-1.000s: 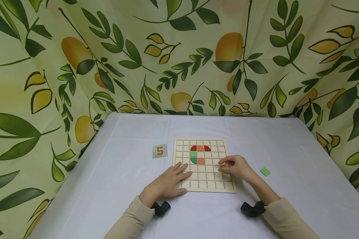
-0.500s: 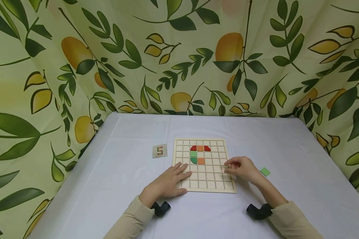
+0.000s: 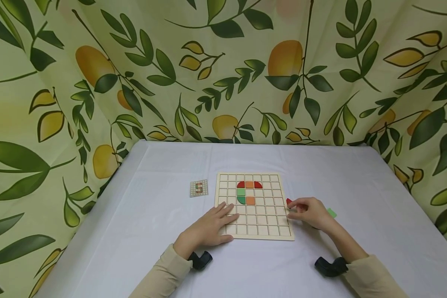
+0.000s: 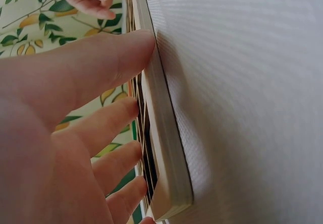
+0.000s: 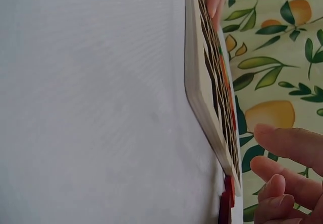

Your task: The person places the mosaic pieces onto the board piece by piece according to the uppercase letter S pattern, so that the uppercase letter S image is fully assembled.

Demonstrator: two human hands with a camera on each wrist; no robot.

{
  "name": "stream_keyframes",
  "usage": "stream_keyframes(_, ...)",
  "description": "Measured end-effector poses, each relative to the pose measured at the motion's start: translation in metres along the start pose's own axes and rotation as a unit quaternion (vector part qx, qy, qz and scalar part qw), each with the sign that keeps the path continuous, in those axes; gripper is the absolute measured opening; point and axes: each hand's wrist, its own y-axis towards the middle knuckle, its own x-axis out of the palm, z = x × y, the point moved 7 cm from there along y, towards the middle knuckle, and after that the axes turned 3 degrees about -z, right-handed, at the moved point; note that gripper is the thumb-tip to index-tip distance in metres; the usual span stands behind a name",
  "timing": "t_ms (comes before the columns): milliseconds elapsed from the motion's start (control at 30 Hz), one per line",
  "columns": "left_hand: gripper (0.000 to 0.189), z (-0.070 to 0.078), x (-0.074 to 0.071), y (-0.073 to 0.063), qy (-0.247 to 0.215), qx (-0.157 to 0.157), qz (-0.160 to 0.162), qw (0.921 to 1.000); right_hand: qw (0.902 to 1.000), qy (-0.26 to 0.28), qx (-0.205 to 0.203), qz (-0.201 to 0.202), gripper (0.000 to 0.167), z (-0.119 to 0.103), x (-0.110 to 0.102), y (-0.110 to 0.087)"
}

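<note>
A square wooden grid board lies on the table, with red, orange and green tiles set in some cells. My left hand rests flat on its lower left part; in the left wrist view the thumb touches the board's edge. Just off the board's right edge is my right hand, fingers loosely bent with nothing seen between them. A red piece shows beside its fingertips. In the right wrist view red pieces lie against the board's edge, apart from the fingers.
Left of the board lies a small pattern card showing a coloured figure on a grid. A light green tile sits to the right, partly hidden by the right hand. A leaf-and-fruit patterned curtain surrounds the white-covered table.
My right hand has drawn back rightward from over the board to beyond its right edge. The red piece has come into view, and the green tile is now partly covered. My left hand stays put.
</note>
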Motion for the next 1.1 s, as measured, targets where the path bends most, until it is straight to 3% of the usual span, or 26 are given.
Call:
stream_keyframes(567,0.061,0.000,0.001,0.000,-0.005,-0.003,-0.004,1.0000,0.9989,-0.032,0.034,0.006,0.034,0.020,-0.012,-0.013)
stream_keyframes(1100,0.061,0.000,0.001,0.001,-0.012,-0.008,-0.009,0.9999,0.9974,-0.044,0.058,0.004,0.034,0.033,-0.019,-0.009)
